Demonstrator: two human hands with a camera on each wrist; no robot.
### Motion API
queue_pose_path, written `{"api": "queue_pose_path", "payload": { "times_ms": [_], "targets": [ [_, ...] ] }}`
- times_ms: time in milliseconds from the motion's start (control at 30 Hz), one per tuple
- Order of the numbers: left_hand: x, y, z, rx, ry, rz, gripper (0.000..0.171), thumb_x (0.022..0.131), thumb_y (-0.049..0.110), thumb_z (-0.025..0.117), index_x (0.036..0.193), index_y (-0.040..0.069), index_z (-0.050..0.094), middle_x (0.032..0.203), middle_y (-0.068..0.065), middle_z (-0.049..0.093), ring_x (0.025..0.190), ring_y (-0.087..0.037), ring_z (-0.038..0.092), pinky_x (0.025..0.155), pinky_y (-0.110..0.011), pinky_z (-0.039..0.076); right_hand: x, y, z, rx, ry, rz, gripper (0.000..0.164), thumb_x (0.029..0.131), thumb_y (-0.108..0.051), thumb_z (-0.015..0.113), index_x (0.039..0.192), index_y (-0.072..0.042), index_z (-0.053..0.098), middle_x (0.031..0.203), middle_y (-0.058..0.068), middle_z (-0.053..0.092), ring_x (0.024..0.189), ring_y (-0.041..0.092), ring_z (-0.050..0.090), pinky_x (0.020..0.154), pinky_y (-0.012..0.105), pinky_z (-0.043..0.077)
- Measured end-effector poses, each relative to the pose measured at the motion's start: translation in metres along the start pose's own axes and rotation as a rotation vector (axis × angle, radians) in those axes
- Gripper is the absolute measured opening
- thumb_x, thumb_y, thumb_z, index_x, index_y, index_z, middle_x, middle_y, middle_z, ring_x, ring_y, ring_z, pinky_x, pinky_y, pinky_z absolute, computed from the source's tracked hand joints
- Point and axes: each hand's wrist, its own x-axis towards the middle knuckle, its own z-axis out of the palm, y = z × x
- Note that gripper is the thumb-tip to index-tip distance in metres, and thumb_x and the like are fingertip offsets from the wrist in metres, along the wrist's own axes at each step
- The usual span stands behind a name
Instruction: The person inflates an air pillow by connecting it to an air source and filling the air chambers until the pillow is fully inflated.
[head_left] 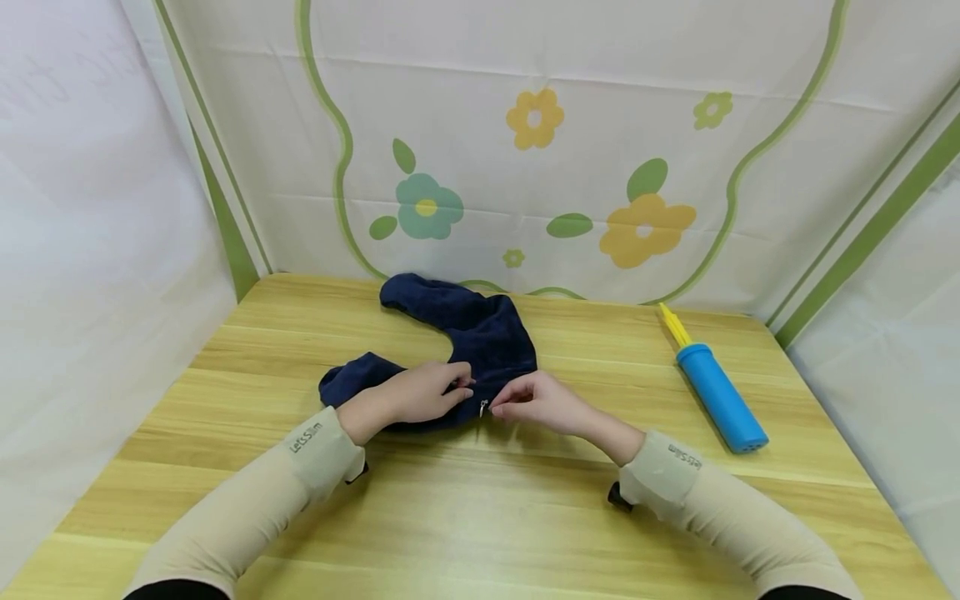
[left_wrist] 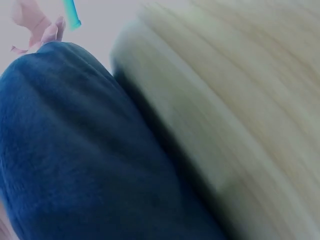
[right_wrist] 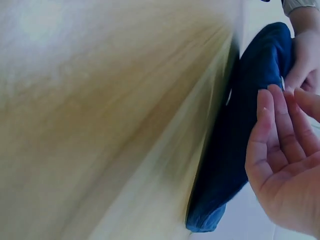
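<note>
A dark navy, U-shaped neck pillow (head_left: 491, 333) with a soft fabric surface lies limp on the table, its opening toward the left. A small metal zipper pull (head_left: 483, 407) hangs at its near edge. My left hand (head_left: 423, 392) rests over the near arm of the pillow, thumb and forefinger pinching the fabric left of the zipper pull. From the right, my right hand (head_left: 543, 404) meets the pillow beside that pull, thumb and fingertips drawn together at the fabric. In the right wrist view, the right hand (right_wrist: 287, 165) has its fingers bent along the pillow (right_wrist: 235, 145).
A blue hand pump (head_left: 722, 400) with a yellow nozzle (head_left: 673, 323) lies on the right side of the wooden table (head_left: 480, 533). White cloth panels with printed flowers stand behind the table, and plain white cloth hangs at both sides.
</note>
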Motion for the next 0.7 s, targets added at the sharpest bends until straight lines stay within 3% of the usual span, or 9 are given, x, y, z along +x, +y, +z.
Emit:
{"api": "queue_pose_path", "payload": {
  "times_ms": [200,400,500,700],
  "targets": [
    [0.0,-0.001,0.002,0.016,0.036,0.021,0.018,0.107,0.02,0.059,0.091,0.017,0.052,0.067,0.005,0.046,0.054,-0.008,0.043,0.058,-0.026,0.038,0.005,0.001,0.01,-0.06,0.108,0.028,0.012,0.094,-0.016,0.077,0.095,-0.004,0.08,0.085,0.004,0.076,0.076,0.022,0.071,0.066,0.028,0.055],
    [0.0,0.0,0.002,0.006,0.028,0.031,0.016,0.107,0.018,0.058,0.092,0.016,0.054,0.065,0.005,0.045,0.052,-0.008,0.041,0.056,-0.025,0.036,0.01,0.0,0.018,-0.324,0.166,-0.038,0.01,0.09,-0.027,0.082,0.09,-0.017,0.08,0.083,-0.014,0.074,0.07,0.0,0.064,0.063,0.024,0.052],
    [0.0,0.0,0.002,-0.003,0.028,0.035,0.015,0.107,0.018,0.058,0.092,0.016,0.054,0.065,0.005,0.044,0.052,-0.008,0.04,0.056,-0.025,0.036,0.014,0.001,0.019,-0.412,0.185,-0.072,0.009,0.09,-0.028,0.082,0.089,-0.019,0.079,0.079,-0.017,0.072,0.065,-0.003,0.062,0.06,0.023,0.051],
    [0.0,0.002,0.0,-0.022,0.034,0.03,0.014,0.107,0.018,0.057,0.094,0.016,0.054,0.066,0.006,0.043,0.053,-0.008,0.039,0.057,-0.025,0.035,0.02,-0.002,0.018,-0.479,0.206,-0.075,0.012,0.089,-0.029,0.083,0.086,-0.018,0.079,0.072,-0.016,0.07,0.06,-0.003,0.059,0.056,0.022,0.049]
  ]
}}
